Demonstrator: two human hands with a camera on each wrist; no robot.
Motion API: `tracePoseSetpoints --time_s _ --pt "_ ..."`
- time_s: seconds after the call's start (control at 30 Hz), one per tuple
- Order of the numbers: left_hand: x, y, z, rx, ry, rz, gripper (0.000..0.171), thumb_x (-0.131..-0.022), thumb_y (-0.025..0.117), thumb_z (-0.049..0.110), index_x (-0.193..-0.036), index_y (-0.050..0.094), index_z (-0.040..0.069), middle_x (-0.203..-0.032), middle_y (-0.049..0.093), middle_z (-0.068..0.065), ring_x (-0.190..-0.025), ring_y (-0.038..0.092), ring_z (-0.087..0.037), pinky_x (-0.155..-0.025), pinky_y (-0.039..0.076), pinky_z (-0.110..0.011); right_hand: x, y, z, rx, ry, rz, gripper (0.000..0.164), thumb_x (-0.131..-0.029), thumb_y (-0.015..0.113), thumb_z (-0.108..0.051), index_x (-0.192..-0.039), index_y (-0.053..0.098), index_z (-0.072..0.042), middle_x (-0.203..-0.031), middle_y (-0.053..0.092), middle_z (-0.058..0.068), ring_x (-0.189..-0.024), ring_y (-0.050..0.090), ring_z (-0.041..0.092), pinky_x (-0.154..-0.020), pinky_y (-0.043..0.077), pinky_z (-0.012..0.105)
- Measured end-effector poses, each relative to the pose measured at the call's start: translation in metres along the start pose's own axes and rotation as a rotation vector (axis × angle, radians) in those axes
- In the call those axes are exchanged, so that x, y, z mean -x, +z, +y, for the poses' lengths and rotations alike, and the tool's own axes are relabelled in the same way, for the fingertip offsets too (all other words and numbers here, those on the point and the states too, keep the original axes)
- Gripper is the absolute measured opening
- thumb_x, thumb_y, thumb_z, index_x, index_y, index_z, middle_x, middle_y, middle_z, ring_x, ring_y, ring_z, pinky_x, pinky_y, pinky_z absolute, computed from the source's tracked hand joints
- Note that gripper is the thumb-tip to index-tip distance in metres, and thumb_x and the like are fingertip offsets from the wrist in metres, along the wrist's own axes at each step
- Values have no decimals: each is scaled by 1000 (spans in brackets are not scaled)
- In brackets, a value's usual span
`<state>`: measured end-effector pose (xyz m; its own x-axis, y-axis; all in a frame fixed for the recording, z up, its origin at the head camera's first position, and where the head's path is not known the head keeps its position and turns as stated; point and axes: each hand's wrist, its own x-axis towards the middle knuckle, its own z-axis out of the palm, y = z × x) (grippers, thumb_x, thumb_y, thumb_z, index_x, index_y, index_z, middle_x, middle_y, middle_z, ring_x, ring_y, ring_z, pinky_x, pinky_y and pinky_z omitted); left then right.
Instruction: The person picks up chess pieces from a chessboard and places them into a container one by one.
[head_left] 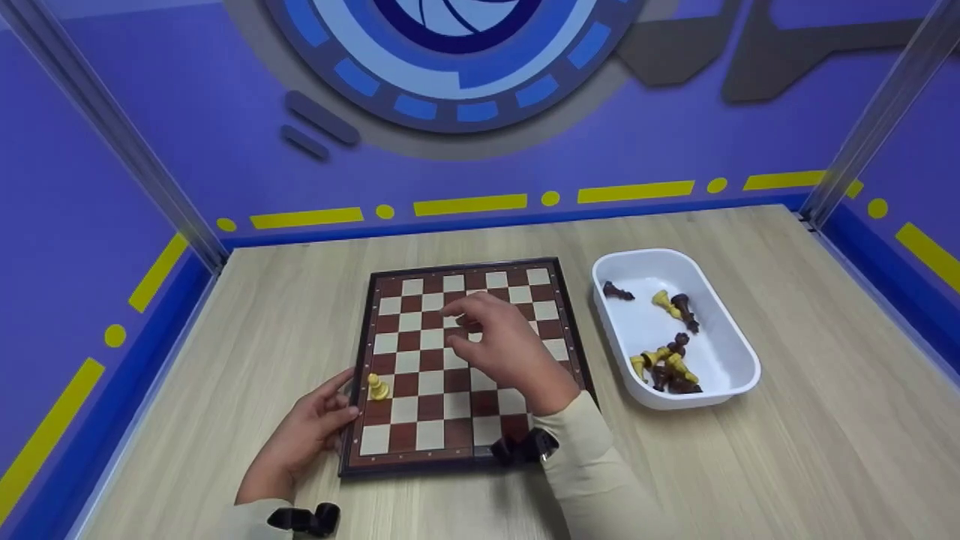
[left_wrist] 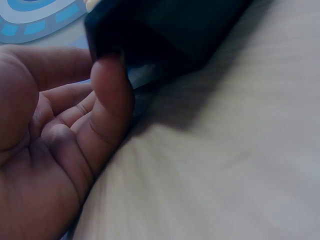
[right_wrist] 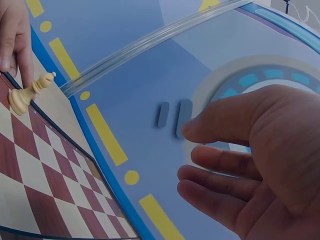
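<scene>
A chessboard [head_left: 433, 405] with brown and cream squares lies on the table. One pale yellow bishop [head_left: 377, 387] stands on it near the left edge; the right wrist view shows the bishop [right_wrist: 31, 93] too. At the board's left edge my left hand [head_left: 304, 427] holds the dark rim [left_wrist: 150, 35] between thumb and fingers, though the board hides some fingertips. Above the middle of the board hovers my right hand [head_left: 502, 341], its fingers loosely bent and thumb apart. In the right wrist view nothing lies between the fingers of this hand [right_wrist: 250, 155].
Right of the board stands a white plastic tray [head_left: 731, 326]. Several yellow and dark brown chess pieces [head_left: 667, 367] lie in it, mostly heaped at the near end. Blue patterned panels [head_left: 480, 176] enclose the wooden table [head_left: 277, 315] at the back and sides.
</scene>
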<state>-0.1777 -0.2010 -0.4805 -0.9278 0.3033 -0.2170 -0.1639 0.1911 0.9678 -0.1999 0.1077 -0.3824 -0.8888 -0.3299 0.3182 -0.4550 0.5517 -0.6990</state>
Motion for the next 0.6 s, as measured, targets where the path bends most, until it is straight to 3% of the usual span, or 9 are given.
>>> tracePoseSetpoints --time_s 0.4,0.6 --pt "0 -1 -1 -8 3 -12 72 -95 59 9 -155 20 9 -96 54 -4 -64 60 -9 -50 55 -27 -1 9 -5 66 -23 -28 28 -87 65 -13 -114 69 -17 -105 63 -3 -86 61 16 -78 53 29" --pt "1 -1 -1 12 4 -22 72 -95 59 8 -155 19 9 -96 56 -4 -65 62 -11 -51 56 -28 -1 11 -7 58 -22 -58 30 -87 68 -15 -117 68 -16 -112 64 0 -93 62 22 -81 53 31"
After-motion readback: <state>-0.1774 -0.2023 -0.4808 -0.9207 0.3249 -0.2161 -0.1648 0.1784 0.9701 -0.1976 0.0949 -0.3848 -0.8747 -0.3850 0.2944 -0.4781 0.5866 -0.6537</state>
